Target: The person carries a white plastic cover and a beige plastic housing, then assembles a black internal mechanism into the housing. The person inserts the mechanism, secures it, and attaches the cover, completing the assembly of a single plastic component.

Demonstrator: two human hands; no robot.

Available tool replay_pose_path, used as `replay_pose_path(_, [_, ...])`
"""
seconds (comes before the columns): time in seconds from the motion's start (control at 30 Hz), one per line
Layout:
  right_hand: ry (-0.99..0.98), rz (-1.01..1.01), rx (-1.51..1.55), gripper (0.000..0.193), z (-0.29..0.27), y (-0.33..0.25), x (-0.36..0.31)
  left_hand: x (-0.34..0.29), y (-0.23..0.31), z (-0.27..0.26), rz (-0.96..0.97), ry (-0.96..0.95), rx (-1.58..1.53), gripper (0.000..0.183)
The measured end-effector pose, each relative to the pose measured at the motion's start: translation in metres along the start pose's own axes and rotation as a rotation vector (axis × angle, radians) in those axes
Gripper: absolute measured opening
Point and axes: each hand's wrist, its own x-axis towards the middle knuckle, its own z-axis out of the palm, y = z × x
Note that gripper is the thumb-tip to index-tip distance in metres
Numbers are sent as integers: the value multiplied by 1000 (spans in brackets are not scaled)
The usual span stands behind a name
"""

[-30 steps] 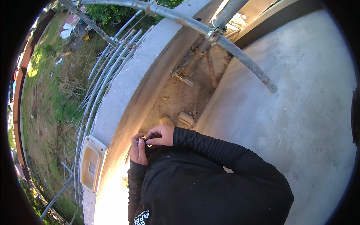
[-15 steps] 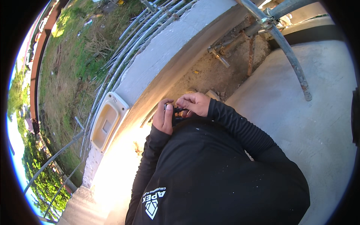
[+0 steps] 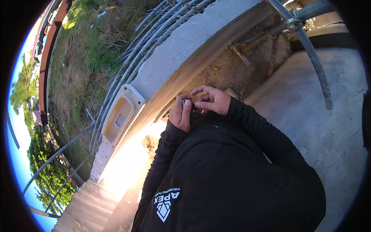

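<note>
Here, in the head view, both bare hands meet close to the front of the person's black shirt (image 3: 232,166). The left hand (image 3: 180,116) has its fingers bent and its thumb upright, closed around a small dark object (image 3: 194,110), mostly hidden by the fingers; what it is cannot be made out. That object lies in the narrow space between the two hands, just above the shirt. The right hand (image 3: 217,102) comes in from the other side, knuckles up, its index finger arched and apart from the thumb, whose tip points at the dark object. Whether the right fingers grasp any part of it, I cannot tell.

Left of the hands, a cream recessed dish (image 3: 136,101) rests tilted on the concrete ledge (image 3: 174,54). Beyond the ledge run bundled metal poles (image 3: 150,42), with grass (image 3: 81,77) farther out. Past the right hand lie a pale block (image 3: 231,92), partly covered by the hand, and a tiny yellow piece (image 3: 215,68) on dusty ground. A scaffold tube (image 3: 313,62), joined by a clamp (image 3: 293,24), reaches over a smooth grey surface (image 3: 301,92) at the right.
</note>
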Motion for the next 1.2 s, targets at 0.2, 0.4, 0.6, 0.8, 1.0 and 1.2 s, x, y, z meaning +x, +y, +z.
replay_pose_path(0.2, [95,112,54,46,5,2,-5,0,-4,-1,-29,-19,-47,28])
replay_pose_path(0.4, [69,215,124,41,0,2,-1,0,-8,1,-5,-6,-66,30])
replay_pose_path(0.6, [18,70,-63,35,-12,-9,-11,-1,-13,-3,-51,21,-84,32])
replay_pose_path(0.8, [68,30,-220,40,-1,-17,-10,0,-19,1,-26,37,-76,32])
replay_pose_path(1.0, [52,6,-289,36,-4,-20,-13,-4,-23,-2,-135,5,-245,35])
replay_pose_path(1.2, [44,-14,-506,42,4,-26,-8,-5,-20,-3,-96,-3,-207,35])
